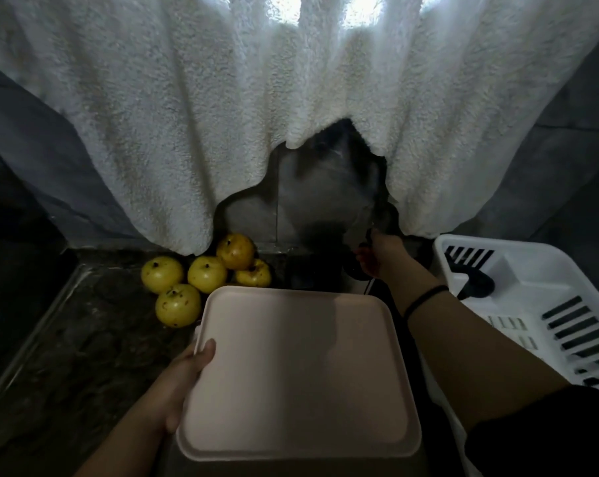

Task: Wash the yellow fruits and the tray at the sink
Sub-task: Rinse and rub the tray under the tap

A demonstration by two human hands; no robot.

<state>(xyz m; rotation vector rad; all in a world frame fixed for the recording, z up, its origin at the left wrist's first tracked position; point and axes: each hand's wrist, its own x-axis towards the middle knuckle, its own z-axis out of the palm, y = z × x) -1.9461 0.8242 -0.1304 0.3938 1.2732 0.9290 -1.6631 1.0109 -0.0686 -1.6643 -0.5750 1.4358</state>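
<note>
right hand (382, 258): grip unclear (dark, blurred) | tray (291, 373): hides sink | rack (525, 270): cut off right

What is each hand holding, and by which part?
The left hand grips the pink tray at its left edge, thumb on top. The right hand is in the dark; its hold cannot be told.

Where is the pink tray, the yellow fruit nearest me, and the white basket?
pink tray (298, 373): head view, middle of its flat pale surface.
nearest yellow fruit (177, 305): head view, middle of its skin.
white basket (528, 270): head view, bare white part between its slots.
</note>
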